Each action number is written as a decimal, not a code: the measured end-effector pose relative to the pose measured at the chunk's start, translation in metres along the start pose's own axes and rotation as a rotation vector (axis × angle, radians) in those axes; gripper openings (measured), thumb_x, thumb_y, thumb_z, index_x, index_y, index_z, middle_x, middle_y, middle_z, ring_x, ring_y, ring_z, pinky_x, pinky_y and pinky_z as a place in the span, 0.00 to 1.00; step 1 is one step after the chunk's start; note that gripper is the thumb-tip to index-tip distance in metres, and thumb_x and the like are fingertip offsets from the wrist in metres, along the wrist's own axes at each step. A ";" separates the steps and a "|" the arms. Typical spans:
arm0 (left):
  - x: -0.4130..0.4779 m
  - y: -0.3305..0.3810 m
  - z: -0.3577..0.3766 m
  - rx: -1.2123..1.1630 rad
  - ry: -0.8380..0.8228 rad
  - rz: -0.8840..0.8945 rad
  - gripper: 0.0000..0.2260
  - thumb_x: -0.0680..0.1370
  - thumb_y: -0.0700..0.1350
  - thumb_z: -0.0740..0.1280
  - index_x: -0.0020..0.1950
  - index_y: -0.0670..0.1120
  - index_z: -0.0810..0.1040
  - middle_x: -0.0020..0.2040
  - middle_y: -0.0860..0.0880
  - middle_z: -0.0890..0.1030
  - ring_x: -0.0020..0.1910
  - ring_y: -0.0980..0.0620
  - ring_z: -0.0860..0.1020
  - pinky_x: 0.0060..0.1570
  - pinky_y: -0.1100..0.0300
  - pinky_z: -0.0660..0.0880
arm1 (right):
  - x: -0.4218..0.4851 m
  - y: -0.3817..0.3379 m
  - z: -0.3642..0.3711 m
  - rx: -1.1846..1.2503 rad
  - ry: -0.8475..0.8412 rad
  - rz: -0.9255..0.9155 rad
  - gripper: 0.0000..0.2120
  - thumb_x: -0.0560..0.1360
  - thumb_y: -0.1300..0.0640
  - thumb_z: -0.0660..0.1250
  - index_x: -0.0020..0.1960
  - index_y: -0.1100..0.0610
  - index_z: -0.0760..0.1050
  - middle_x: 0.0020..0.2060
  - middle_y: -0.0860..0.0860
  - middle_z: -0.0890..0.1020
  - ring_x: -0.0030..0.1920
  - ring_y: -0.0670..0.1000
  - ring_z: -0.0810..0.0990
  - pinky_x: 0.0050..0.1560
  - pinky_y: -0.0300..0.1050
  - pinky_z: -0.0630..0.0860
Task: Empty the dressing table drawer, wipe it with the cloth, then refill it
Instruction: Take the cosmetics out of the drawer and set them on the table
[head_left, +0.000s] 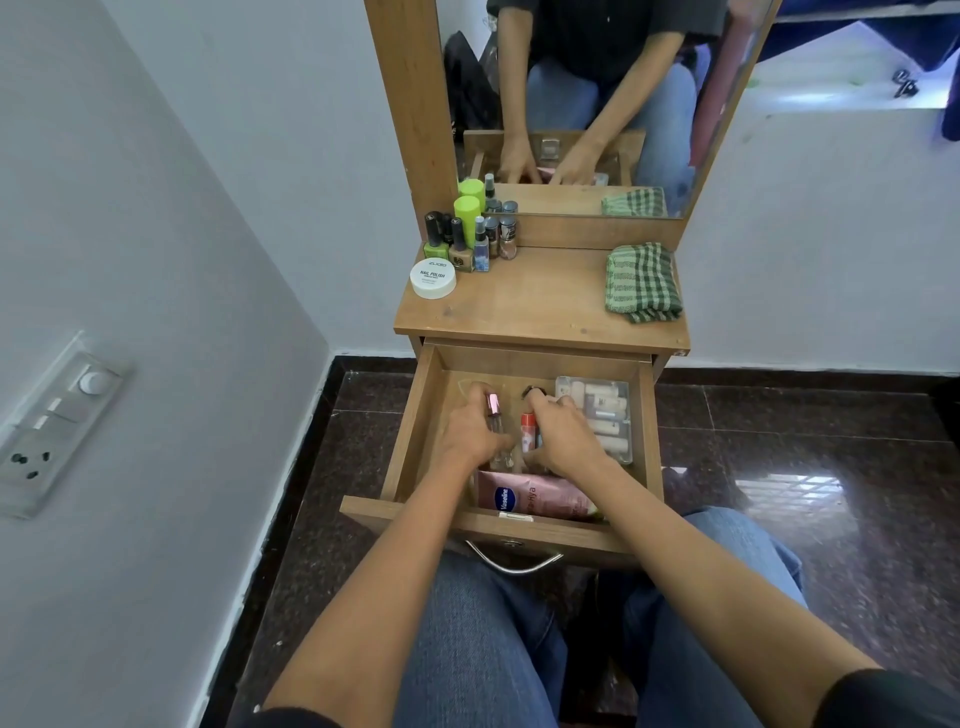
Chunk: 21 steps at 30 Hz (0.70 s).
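Left hand (467, 434) grips pink-capped bottle (493, 415), right hand (566, 439) red-capped tube (528, 434); pouch (540, 499) reads Vaseline.

White round jar (432, 279) on the table top (535, 296): lid printed "ZUDIO" above "NAIL POLISH"; the smaller lines beneath are too fine to read. Pink tube (540, 499) at the front of the drawer (415, 426): blue oval badge reading "Vaseline", then partly covered lettering ending in "Hya". Other labels are illegible.

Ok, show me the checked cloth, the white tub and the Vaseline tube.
checked cloth (643, 283), head view, middle of the fold.
white tub (432, 278), head view, centre of lid.
Vaseline tube (540, 496), head view, pink body.
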<state>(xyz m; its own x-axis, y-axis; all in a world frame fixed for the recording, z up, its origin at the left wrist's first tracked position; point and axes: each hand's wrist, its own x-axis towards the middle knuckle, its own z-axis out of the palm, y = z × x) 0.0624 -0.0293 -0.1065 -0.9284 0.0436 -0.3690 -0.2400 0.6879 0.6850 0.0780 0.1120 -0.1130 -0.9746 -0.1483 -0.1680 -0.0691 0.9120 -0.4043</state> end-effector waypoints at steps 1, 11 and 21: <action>-0.002 -0.001 -0.001 -0.038 0.019 0.019 0.29 0.69 0.39 0.76 0.64 0.51 0.65 0.52 0.46 0.80 0.49 0.47 0.81 0.53 0.49 0.79 | -0.001 0.000 0.000 0.031 0.011 -0.005 0.27 0.66 0.58 0.76 0.58 0.54 0.65 0.49 0.53 0.77 0.55 0.55 0.73 0.53 0.50 0.75; -0.021 0.008 -0.029 -0.246 0.362 0.306 0.32 0.69 0.36 0.73 0.68 0.54 0.65 0.47 0.55 0.79 0.42 0.59 0.80 0.42 0.66 0.77 | -0.003 -0.001 -0.023 0.653 0.108 -0.082 0.12 0.73 0.65 0.68 0.50 0.53 0.69 0.41 0.48 0.77 0.41 0.49 0.80 0.42 0.44 0.78; 0.017 0.057 -0.066 -0.287 0.538 0.463 0.25 0.75 0.40 0.67 0.69 0.56 0.65 0.49 0.71 0.75 0.46 0.67 0.77 0.41 0.67 0.77 | 0.044 -0.021 -0.097 0.770 0.407 0.023 0.10 0.70 0.53 0.73 0.47 0.57 0.77 0.36 0.48 0.78 0.35 0.43 0.74 0.36 0.34 0.72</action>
<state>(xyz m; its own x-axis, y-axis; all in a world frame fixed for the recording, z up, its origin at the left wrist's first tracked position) 0.0147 -0.0372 -0.0321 -0.9448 -0.1274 0.3017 0.2113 0.4667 0.8588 0.0155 0.1237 -0.0249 -0.9846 0.1487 0.0914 -0.0286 0.3792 -0.9249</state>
